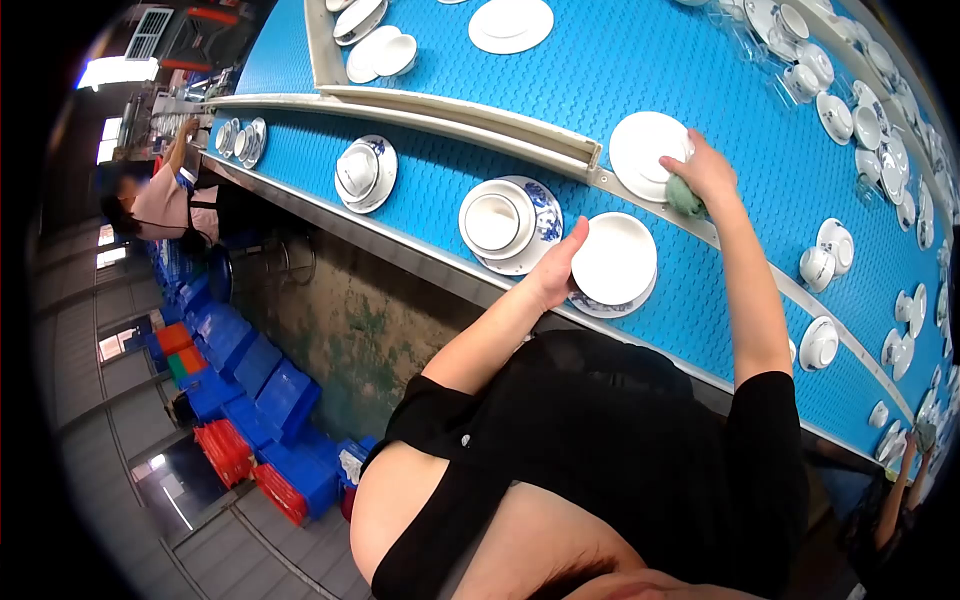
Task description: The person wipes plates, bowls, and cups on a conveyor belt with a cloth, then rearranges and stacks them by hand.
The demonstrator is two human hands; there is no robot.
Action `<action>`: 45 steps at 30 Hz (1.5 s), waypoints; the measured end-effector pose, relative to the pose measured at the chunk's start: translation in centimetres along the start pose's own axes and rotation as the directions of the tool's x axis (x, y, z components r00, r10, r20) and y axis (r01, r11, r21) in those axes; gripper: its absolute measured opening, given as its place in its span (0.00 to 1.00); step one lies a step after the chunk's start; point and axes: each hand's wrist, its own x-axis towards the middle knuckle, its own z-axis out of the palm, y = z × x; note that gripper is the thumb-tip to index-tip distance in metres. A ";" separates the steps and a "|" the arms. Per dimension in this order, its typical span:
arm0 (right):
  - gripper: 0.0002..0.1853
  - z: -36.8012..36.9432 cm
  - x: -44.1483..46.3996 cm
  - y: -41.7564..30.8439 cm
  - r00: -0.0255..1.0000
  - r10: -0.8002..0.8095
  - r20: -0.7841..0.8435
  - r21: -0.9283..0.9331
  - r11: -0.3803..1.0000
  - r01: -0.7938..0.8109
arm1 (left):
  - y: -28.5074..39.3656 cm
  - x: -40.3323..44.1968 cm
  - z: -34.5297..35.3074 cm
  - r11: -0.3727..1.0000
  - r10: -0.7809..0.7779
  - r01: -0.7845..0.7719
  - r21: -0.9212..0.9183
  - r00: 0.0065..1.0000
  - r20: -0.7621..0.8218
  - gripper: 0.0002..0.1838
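My left hand point(557, 268) is closed at the left rim of a round white bowl point(614, 258), thumb along its edge. A blue-patterned plate point(622, 307) shows under that bowl at the conveyor's near edge. My right hand point(706, 170) is closed at the right side of a white plate point(635, 150) above the metal divider, its fingers lying over the plate. A green cloth point(684, 197) is bunched under the same hand. Just left of my left hand stands a stack of white bowls point(493, 222) on a blue-patterned plate point(546, 215).
Blue conveyor belts point(430, 200) run across, split by a metal rail point(460, 118). Another dish stack point(366, 174) stands farther left. Many cups and bowls point(817, 268) sit at right. A co-worker point(165, 210) stands at far left; blue crates point(285, 400) line the floor.
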 end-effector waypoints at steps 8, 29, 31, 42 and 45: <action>0.45 -1.0 -8.1 7.1 0.994 -0.016 0.108 0.022 1.000 0.014 | 0.2 -3.4 1.1 -0.046 0.761 -0.196 0.979 0.628 0.162 0.35; 0.24 -5.3 -27.0 12.0 0.995 -0.077 0.062 0.983 -0.168 -0.074 | 0.9 -7.9 1.9 0.117 0.907 -0.219 0.969 0.421 -0.014 0.42; 0.22 -5.2 -27.0 10.7 0.965 -0.212 -0.152 0.985 0.050 0.166 | -0.4 -9.9 5.6 0.651 0.665 -0.570 0.501 0.746 -0.015 0.42; 0.09 -7.7 -30.4 2.2 0.784 -0.620 0.018 0.600 0.634 0.488 | -6.0 -15.0 16.4 -0.222 0.669 -0.556 0.801 0.511 0.540 0.38; 0.12 -5.1 -29.9 2.8 0.798 -0.568 0.202 0.847 0.510 0.150 | -5.3 -16.2 15.8 -0.153 0.564 -0.476 0.866 0.677 0.472 0.33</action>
